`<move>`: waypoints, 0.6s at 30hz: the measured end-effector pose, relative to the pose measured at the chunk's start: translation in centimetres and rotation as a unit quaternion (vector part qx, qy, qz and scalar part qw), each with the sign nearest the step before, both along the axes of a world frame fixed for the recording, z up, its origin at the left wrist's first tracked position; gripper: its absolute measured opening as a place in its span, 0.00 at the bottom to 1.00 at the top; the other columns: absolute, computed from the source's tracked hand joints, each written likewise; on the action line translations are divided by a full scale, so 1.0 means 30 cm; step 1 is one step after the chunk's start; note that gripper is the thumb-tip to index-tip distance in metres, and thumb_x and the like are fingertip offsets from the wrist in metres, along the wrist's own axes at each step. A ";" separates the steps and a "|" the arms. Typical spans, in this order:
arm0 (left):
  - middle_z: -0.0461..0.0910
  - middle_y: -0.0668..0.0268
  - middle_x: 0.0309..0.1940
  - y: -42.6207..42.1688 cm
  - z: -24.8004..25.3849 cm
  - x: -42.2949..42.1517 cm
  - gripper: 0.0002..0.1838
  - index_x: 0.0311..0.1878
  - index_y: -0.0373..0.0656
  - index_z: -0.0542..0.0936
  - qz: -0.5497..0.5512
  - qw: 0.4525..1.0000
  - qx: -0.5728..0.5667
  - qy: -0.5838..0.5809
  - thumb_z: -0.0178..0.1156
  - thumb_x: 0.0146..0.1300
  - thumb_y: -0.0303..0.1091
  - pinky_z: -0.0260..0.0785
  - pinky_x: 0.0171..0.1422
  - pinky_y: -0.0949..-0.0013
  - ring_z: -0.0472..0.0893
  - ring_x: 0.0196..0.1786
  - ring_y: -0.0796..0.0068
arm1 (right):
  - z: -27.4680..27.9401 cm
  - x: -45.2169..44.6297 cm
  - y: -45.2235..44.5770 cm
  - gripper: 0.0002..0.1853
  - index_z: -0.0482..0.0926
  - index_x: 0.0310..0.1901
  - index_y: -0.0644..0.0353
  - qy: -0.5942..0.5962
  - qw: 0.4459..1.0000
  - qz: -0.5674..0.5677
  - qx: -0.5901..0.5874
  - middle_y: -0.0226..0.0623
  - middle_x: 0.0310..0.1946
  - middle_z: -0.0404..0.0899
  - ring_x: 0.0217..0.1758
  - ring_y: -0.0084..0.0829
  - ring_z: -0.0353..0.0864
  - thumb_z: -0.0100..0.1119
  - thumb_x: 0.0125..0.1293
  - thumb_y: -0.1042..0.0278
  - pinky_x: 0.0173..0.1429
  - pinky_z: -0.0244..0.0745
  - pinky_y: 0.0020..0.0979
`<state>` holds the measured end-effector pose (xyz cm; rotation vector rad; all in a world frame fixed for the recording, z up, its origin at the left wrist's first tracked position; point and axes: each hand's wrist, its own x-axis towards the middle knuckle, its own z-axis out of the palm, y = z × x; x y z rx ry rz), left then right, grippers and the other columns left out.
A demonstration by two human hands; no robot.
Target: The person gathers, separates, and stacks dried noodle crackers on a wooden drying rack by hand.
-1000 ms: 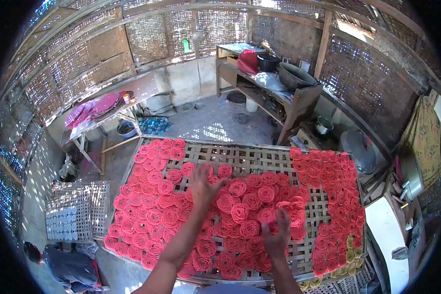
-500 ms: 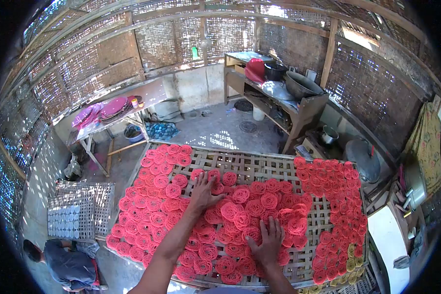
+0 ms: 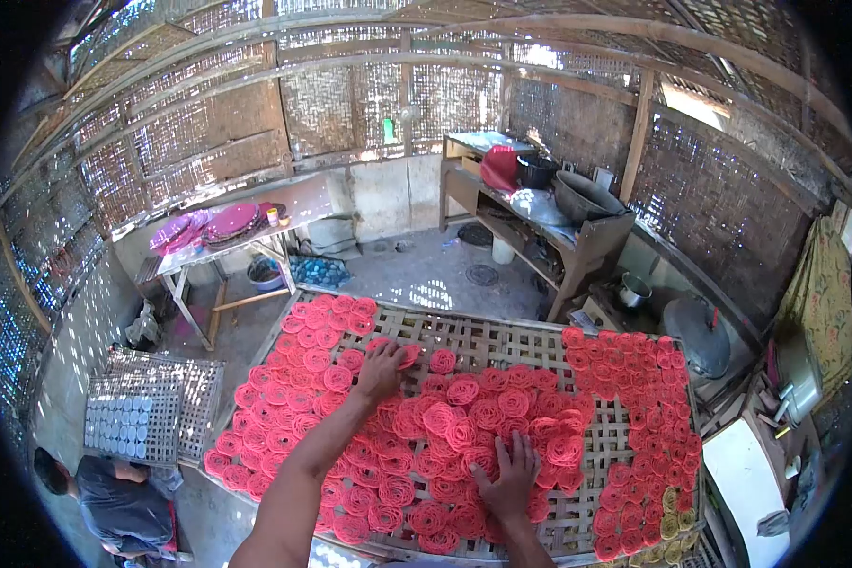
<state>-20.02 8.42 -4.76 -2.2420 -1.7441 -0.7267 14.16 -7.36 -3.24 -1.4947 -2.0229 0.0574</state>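
Many round red nest-like discs cover a woven bamboo rack, flat on the left and heaped in a pile in the middle. My left hand rests with spread fingers over discs near the upper left of the pile. On the pile's lower right lies my right hand, its fingers apart on the discs. A block of red discs covers the rack's right side, with yellow discs at its lower corner.
A person is low at the lower left beside a rack of pale discs. Behind stand a table with pink items and a wooden bench with basins. A white board leans at the right.
My left hand has come down onto the discs. My right hand has moved slightly left and down, off the disc it touched, and lies spread on the pile. The view has shifted.
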 end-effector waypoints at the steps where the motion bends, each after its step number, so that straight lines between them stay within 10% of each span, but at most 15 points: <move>1: 0.72 0.53 0.64 0.000 0.009 -0.001 0.25 0.56 0.45 0.75 0.016 0.999 0.030 0.008 0.66 0.54 0.38 0.63 0.67 0.41 0.71 0.66 0.46 | -0.003 0.002 0.002 0.37 0.77 0.63 0.59 0.000 1.000 -0.001 0.003 0.49 0.71 0.64 0.77 0.50 0.57 0.67 0.58 0.41 0.78 0.46 0.56; 13: 0.83 0.48 0.44 0.012 0.099 -0.045 0.18 0.54 0.40 0.79 0.058 0.990 0.027 -0.122 0.64 0.60 0.31 0.78 0.44 0.54 0.83 0.45 0.45 | -0.030 0.007 -0.001 0.34 0.80 0.58 0.57 0.030 1.000 0.000 0.010 0.47 0.72 0.64 0.77 0.50 0.58 0.64 0.60 0.38 0.78 0.47 0.57; 18: 0.84 0.55 0.43 -0.033 0.180 0.021 0.21 0.58 0.36 0.77 -0.005 0.920 0.036 -0.391 0.67 0.64 0.35 0.76 0.47 0.63 0.83 0.42 0.64 | -0.023 0.010 0.000 0.32 0.81 0.57 0.57 0.028 1.000 -0.002 -0.002 0.46 0.72 0.64 0.76 0.50 0.59 0.65 0.61 0.39 0.77 0.49 0.57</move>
